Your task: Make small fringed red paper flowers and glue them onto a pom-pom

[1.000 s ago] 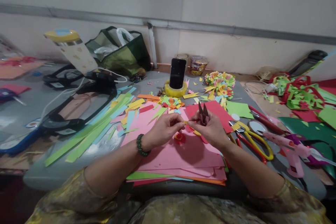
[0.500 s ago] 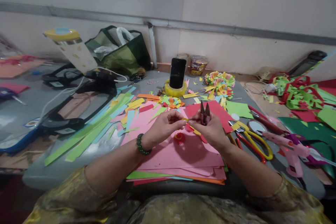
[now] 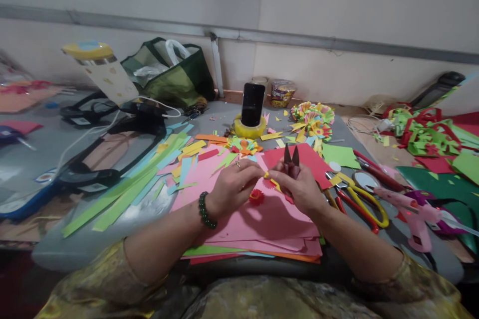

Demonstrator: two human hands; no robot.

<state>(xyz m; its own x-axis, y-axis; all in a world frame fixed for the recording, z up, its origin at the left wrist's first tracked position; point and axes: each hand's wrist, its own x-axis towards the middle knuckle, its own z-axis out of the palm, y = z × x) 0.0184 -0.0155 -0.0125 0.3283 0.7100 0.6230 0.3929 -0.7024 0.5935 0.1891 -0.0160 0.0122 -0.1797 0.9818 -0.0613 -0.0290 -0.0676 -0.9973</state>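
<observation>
My left hand (image 3: 234,184), with a green bead bracelet at the wrist, is closed in a pinch on a small yellow paper piece (image 3: 266,175). My right hand (image 3: 301,187) meets it there, thumb and finger at the same yellow piece. A pair of scissors (image 3: 291,154) sits in my right hand, its two dark blades apart and pointing away from me; the handles are hidden in the palm. Just below my fingertips, a red fringed paper flower (image 3: 256,198) lies on stacked pink paper (image 3: 243,232). Another red fringed piece (image 3: 268,183) is partly covered by my hands.
A phone (image 3: 253,104) stands in a yellow tape roll (image 3: 245,129). Paper strips (image 3: 127,184) spread to the left. On the right lie yellow-handled pliers (image 3: 368,204) and a pink glue gun (image 3: 415,214). Finished-looking paper flowers (image 3: 313,113) and a green bag (image 3: 168,75) sit farther back.
My left hand has rolled over, its back now turned more upward, with the fingertips still at the yellow paper. My right hand and the scissors have barely shifted.
</observation>
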